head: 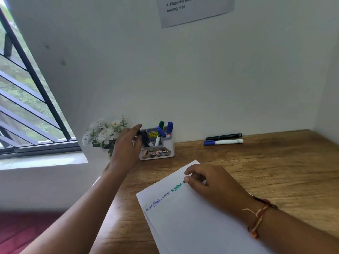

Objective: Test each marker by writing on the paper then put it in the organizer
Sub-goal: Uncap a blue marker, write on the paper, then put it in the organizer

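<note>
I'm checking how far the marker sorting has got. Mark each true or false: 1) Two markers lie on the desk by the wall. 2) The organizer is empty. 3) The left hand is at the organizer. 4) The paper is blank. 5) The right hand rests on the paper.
1) True: a black marker and a blue-capped marker lie there.
2) False: the organizer holds several markers.
3) True: the left hand is at its left side, on a black marker there.
4) False: the paper bears blue and green writing.
5) True: the right hand rests on it.
</note>
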A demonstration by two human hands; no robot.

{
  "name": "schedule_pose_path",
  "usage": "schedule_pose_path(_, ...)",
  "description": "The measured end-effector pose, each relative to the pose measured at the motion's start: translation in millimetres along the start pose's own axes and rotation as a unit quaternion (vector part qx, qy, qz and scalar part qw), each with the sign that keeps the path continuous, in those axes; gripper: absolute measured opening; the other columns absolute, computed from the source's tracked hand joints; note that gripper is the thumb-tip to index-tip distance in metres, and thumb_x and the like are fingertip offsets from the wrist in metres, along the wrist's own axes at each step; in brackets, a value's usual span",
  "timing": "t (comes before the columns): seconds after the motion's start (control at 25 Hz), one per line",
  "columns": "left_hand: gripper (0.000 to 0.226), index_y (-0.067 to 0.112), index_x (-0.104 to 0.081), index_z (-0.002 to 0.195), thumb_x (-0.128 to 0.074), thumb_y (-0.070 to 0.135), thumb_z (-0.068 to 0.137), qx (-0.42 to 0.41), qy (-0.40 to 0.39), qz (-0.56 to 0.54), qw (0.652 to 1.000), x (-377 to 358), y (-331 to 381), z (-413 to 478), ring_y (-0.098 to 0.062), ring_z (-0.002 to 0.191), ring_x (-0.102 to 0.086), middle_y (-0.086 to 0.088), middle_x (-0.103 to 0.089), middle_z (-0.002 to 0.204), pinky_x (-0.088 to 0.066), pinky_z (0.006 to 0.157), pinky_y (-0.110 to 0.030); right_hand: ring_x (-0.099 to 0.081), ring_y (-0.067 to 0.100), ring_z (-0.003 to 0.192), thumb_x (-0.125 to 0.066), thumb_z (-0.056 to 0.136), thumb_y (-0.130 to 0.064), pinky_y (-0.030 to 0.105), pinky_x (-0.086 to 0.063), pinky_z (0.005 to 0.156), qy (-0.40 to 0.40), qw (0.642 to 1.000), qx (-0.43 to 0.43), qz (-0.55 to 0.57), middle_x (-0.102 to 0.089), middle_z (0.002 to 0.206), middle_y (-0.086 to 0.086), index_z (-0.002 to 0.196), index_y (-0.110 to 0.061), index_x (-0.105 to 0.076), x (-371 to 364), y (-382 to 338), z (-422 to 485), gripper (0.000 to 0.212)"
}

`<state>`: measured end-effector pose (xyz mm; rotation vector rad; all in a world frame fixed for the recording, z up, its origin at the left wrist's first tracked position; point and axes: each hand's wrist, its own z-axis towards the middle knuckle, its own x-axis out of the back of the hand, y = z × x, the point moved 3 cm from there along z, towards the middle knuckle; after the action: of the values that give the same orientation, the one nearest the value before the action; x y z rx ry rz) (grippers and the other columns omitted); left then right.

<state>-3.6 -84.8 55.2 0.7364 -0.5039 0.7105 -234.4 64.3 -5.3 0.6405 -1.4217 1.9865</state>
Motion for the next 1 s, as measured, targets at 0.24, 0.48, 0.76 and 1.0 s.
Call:
schedule_pose_path(0.24, 0.028, 0.012, -0.059, 0.122, -0.058, 0.011, 0.095, -0.079, 0.165, 0.020, 0.983, 11, 39, -18, -0.029, 0.112, -0.051, -0.008, -0.059, 0.115, -0.049, 0.092, -0.049, -0.066, 0.002, 0.090, -0.059, 0.097, -0.043, 0.014, -0.050, 0.074, 0.003, 1.000, 0.012, -0.004, -0.077, 0.099, -0.009, 0.121, -0.030, -0.069, 1, -1, 2, 0.029)
schedule_pose_path(0.48, 0.011, 0.026, -0.066, 0.100, -0.058, 0.032, 0.098, -0.113, -0.224, -0.002, 0.968, -58, 97, -41, -0.004, 0.089, -0.056, 0.013, -0.059, 0.095, -0.048, 0.079, -0.020, -0.067, 0.002, 0.085, -0.062, 0.095, -0.033, 0.019, -0.053, 0.072, 0.108, 0.993, -0.040, 0.023, -0.075, 0.092, -0.008, 0.102, -0.024, -0.073, 16, 4, 3, 0.016)
schedule_pose_path(0.76, 0.018, 0.033, -0.070, 0.110, -0.058, 0.038, 0.097, -0.030, -0.275, 0.001, 0.961, -63, 53, -58, 0.000, 0.092, -0.057, 0.015, -0.066, 0.102, -0.050, 0.085, -0.025, -0.064, 0.026, 0.111, -0.059, 0.095, -0.034, 0.034, -0.051, 0.089, 0.149, 0.967, -0.139, -0.155, -0.068, 0.122, 0.007, 0.129, -0.017, -0.063, 51, 55, 32, 0.038)
schedule_pose_path(1.0, 0.011, 0.039, -0.071, 0.102, -0.063, 0.042, 0.093, -0.020, -0.307, -0.065, 0.949, -66, 46, -59, 0.001, 0.092, -0.059, 0.023, -0.064, 0.098, -0.046, 0.079, -0.020, -0.053, 0.030, 0.124, -0.056, 0.095, -0.038, 0.039, -0.046, 0.101, 0.054, 0.942, -0.144, -0.299, -0.060, 0.137, 0.008, 0.137, -0.018, -0.054, 65, 96, 74, 0.046)
